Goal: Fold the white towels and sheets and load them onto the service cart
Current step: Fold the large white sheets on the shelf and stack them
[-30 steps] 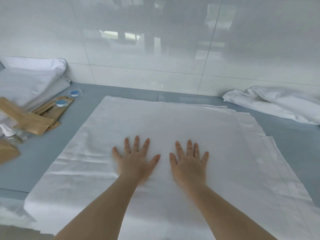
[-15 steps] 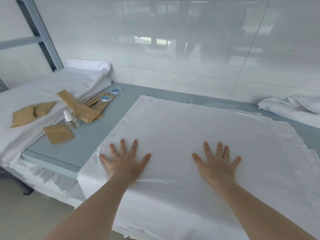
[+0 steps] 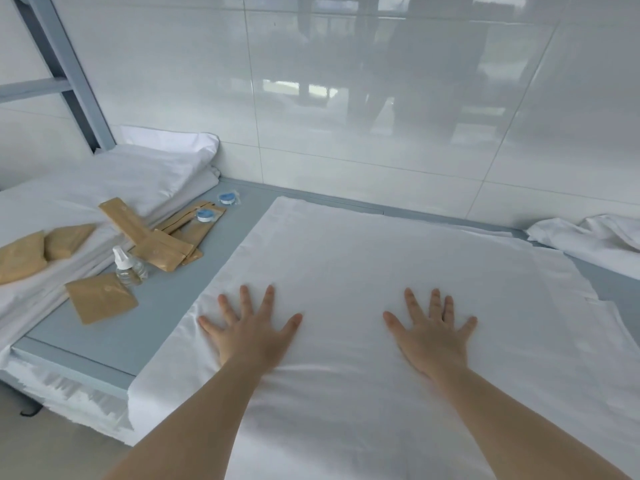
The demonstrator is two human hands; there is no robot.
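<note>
- A white sheet (image 3: pixel 381 271) is spread flat on the grey desk (image 3: pixel 180 299), its near edge hanging over the front.
- The left hand (image 3: pixel 251 332) and right hand (image 3: pixel 433 336) are pressed palm-down on it, fingers splayed wide, nothing held.
- Folded white linens (image 3: pixel 104 188) are stacked at the left; crumpled white cloth (image 3: pixel 588 240) lies at the right.
- Tan packets (image 3: pixel 98 297) are scattered beside a small clear bottle (image 3: pixel 128 268), seemingly holding clear liquid.

Soft, even daylight — hazy glare on glossy wall tiles (image 3: pixel 346 109), wide-angle edge bending.
</note>
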